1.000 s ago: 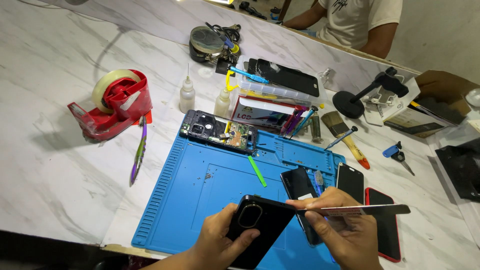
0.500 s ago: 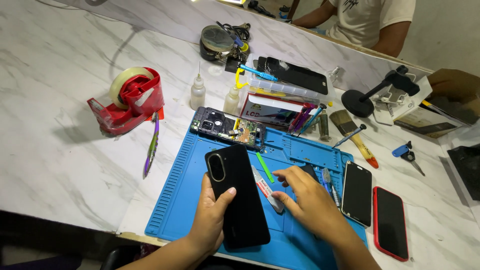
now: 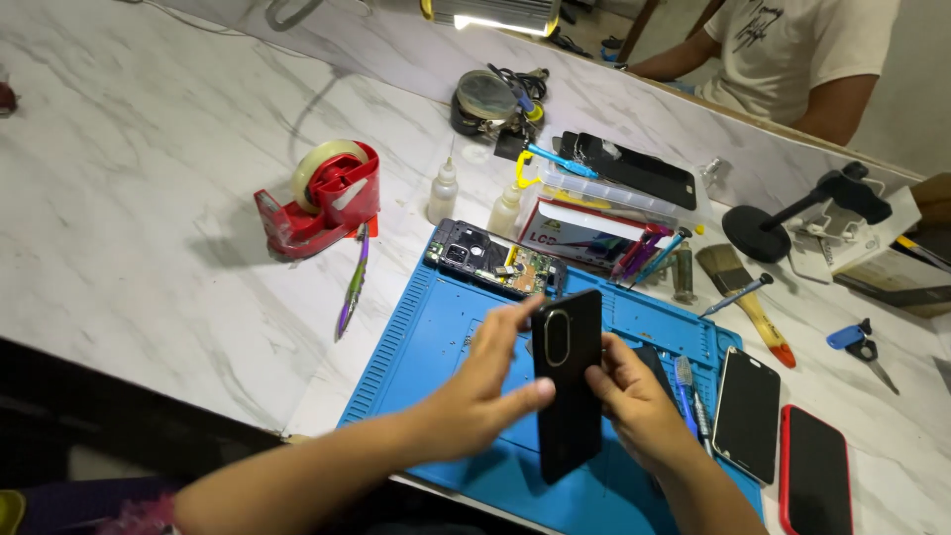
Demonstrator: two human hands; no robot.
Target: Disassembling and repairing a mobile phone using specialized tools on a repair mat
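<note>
Both our hands are on the black phone back cover [image 3: 567, 381], held upright above the blue repair mat [image 3: 436, 327], camera ring toward the top. Long axis runs near vertical in the view, top edge tipped slightly away from us.

Left hand [image 3: 485, 386]: fingers spread along the cover's left edge, index tip near the top corner, thumb pressing lower down on the face. Right hand [image 3: 634, 406]: fingers curled around the right edge, clamped on the cover from behind. So the cover sits between the two hands, left hand in front and beside, right hand behind and beside; both equally near, both touching.

Beyond the cover, at the mat's far edge, lies the opened phone body [image 3: 493, 260] with its board exposed, well apart from our fingers. Right of the mat on the marble worktop [image 3: 149, 228]: two phones lying flat, one dark [image 3: 748, 411], one red-edged [image 3: 817, 471]. Red tape dispenser [image 3: 322, 198] far left. Another person sits across the worktop.
</note>
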